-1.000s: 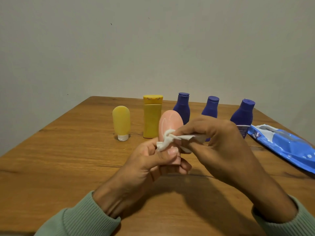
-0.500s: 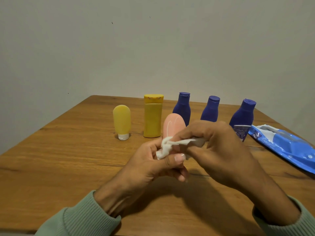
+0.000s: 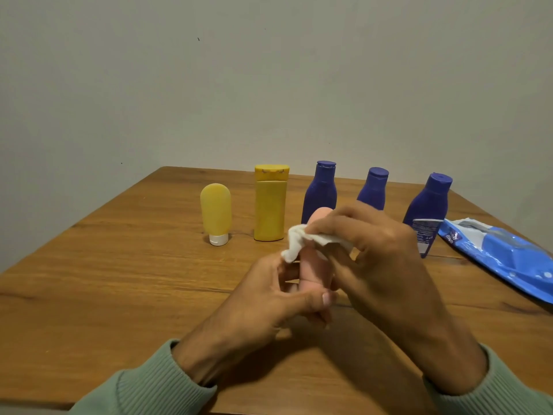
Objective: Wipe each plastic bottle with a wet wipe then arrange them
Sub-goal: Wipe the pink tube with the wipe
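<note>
On the wooden tabletop (image 3: 119, 280), toward its far edge, a translucent yellow tube (image 3: 215, 212) is standing upside down on its white cap, and just beside it on the right a taller yellow bottle (image 3: 270, 208) with a flip lid is standing upright. Nearer the camera, the left hand (image 3: 263, 301) is coming out of a green ribbed sleeve (image 3: 149, 390) and holding the pink bottle (image 3: 314, 274) upright above the tabletop, its grip curling round the lower part with the thumb lying across the front near the base. A white wet wipe (image 3: 295, 241) is bunching against the upper left side of the pink bottle, one crumpled end hanging down toward the left fingers. Behind the pink bottle a first blue bottle (image 3: 320, 193) is standing in the back row, its bottom partly hidden. The right hand (image 3: 386, 256) is reaching in from the right, its grip pinching the wipe and pressing it over the top part of the pink bottle. It is covering the lower half of a second blue bottle (image 3: 372, 190). Further right a third blue bottle (image 3: 428, 202) with a pale label is standing apart from the others, and a blue wipe packet (image 3: 502, 259) is lying flat near the right edge, its flap peeled open.
</note>
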`<state>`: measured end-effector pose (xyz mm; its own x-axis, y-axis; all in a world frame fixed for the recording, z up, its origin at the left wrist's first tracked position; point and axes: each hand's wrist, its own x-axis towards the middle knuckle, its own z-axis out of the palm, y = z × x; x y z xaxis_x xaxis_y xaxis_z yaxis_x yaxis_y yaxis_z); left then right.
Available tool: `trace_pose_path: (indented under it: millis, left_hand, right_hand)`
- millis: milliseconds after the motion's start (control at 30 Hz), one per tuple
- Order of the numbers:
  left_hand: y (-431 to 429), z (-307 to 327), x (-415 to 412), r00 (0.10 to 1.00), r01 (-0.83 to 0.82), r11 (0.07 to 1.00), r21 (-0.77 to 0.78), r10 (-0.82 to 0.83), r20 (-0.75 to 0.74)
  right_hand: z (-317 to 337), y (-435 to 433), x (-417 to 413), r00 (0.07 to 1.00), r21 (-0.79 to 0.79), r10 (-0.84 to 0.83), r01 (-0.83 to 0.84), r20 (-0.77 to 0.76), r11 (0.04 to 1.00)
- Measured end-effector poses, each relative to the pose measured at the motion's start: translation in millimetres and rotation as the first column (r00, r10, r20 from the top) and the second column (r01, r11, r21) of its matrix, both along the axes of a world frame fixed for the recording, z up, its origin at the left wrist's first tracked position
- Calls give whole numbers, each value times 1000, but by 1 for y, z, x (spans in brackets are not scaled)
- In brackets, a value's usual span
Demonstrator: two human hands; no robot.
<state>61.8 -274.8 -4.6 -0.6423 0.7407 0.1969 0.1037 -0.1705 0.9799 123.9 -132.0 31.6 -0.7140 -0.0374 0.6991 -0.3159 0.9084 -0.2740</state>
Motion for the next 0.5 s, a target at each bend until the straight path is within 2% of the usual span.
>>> trace_pose_path:
  millis: [133, 233, 333, 400, 500]
  left_hand:
    - [1, 2, -1, 997, 24, 999, 35, -27, 79]
    - [-2, 3, -1, 992, 34, 998, 45, -39, 123]
    - [-4, 0, -5, 994, 33, 999, 37, -36, 107]
    - [-3, 1, -7, 993, 23, 999, 24, -26, 113]
    - [-2, 2, -6, 992, 39, 998, 41, -43, 115]
  right_hand:
    - [2, 2, -5, 1000, -88, -7, 5, -16, 996]
    - [7, 1, -1, 993, -135, 33, -17, 117, 991]
    - [15, -1, 3, 950, -151, 94, -50, 299, 987]
    - [17, -1, 4, 926, -159, 110, -55, 362, 986]
    - [14, -2, 4, 960, -128, 71, -38, 270, 991]
